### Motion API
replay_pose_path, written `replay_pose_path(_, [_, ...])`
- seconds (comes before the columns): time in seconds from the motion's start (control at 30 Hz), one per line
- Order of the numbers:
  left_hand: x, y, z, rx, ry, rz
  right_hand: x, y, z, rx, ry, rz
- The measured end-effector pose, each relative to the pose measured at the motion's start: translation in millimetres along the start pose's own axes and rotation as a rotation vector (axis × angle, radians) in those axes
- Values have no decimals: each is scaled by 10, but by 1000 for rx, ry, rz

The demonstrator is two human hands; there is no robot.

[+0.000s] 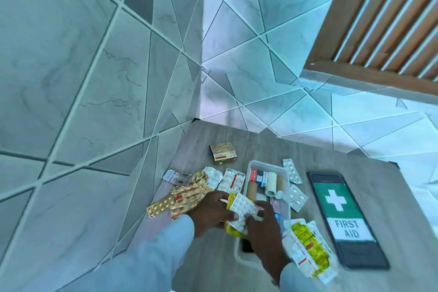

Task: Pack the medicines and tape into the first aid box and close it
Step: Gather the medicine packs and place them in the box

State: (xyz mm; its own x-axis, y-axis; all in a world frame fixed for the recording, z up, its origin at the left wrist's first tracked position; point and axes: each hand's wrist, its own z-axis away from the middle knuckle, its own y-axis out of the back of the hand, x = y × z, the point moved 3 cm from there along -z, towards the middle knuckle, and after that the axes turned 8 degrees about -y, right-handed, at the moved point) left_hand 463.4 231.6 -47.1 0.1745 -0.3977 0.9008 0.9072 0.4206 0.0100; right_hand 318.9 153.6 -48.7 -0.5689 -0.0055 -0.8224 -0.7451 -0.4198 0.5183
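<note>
The clear first aid box (267,165) stands open on the wooden table, with tape rolls (270,184) and small packs inside. Its lid (341,218), marked FIRST AID with a white cross, lies flat to the right. My left hand (213,211) and my right hand (263,227) both grip a stack of blister strips (241,208), white on top and yellow beneath, at the box's left rim. Gold and silver strips (184,197) lie in a pile to the left. A small gold carton (222,153) sits farther back.
White pill strips (294,182) lie between the box and the lid. Yellow and white strips (308,246) lie at the box's near right. Tiled walls meet at a corner behind the table (379,192); a wooden slatted frame (384,26) is at the upper right.
</note>
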Motion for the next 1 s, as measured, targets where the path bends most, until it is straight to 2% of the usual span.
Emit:
replay_pose_path(0.1, [-33,-490,-119,-3,-18,-135,297,338,-115,70,-52,62])
replay_pose_path(0.2, [28,-808,-180,12,-74,-293,406,546,-237,105,-20,100])
replay_pose_path(0.4, [169,-860,-309,18,-105,-637,483,537,-546,-111,17,339])
replay_pose_path(0.53, [163,-775,-318,-46,-92,-694,413,579,-503,-156,35,464])
replay_pose_path(0.7, [114,-747,-362,-69,-133,-704,474,786,-501,-88,11,344])
replay_pose_path(0.8, [117,-873,-404,-106,-189,-836,693,1061,-556,-32,-78,330])
replay_pose_path(0.87, [77,-1003,-392,-198,-236,-1062,893,1221,-563,-56,-153,433])
replay_pose_path(0.97, [-40,-1276,-410,-354,-448,-1615,1221,1382,-540,-94,-247,516])
replay_pose_path(1.0, [-104,-1338,-432,-380,-480,-1726,1305,1393,-531,-110,-251,552])
